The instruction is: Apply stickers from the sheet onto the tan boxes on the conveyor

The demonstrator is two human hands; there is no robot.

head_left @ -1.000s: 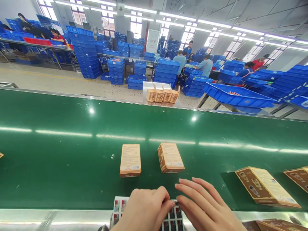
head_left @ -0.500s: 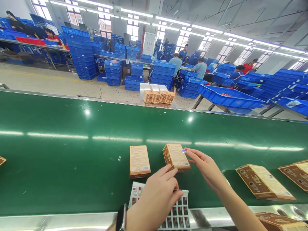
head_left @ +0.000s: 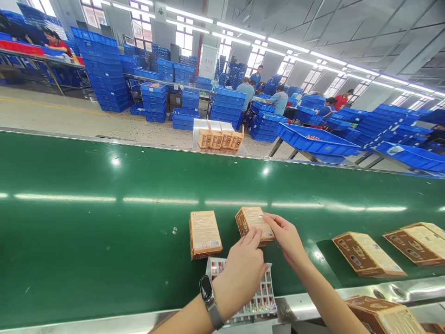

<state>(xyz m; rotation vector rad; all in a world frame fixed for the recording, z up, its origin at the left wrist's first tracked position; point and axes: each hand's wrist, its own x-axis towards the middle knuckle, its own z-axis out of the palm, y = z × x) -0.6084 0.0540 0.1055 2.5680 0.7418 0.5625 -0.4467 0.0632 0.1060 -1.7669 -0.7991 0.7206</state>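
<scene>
A small brown and cream carton [head_left: 253,218] lies on the green belt with its printed back up. My left hand [head_left: 245,266], a watch on its wrist, has its fingertips closed on the carton's near side. At the upper right of that face, my right hand [head_left: 287,235] holds its fingertips against a small shiny sticker [head_left: 260,216]. Under my left hand lies a white sheet of small square stickers [head_left: 266,294], partly hidden by it. A second carton [head_left: 206,233] rests to the left, barcode side up.
More cartons [head_left: 368,253] lie on the belt [head_left: 104,260] to the right, and another carton [head_left: 385,315] stands by the near metal edge. Several cartons [head_left: 220,139] stand in a row beyond the far edge. Blue crates [head_left: 316,139] and people at tables fill the background.
My right hand has brought the sticker down onto the carton's face. My left hand has moved forward and right, its fingers now on the carton. The view has turned slightly.
</scene>
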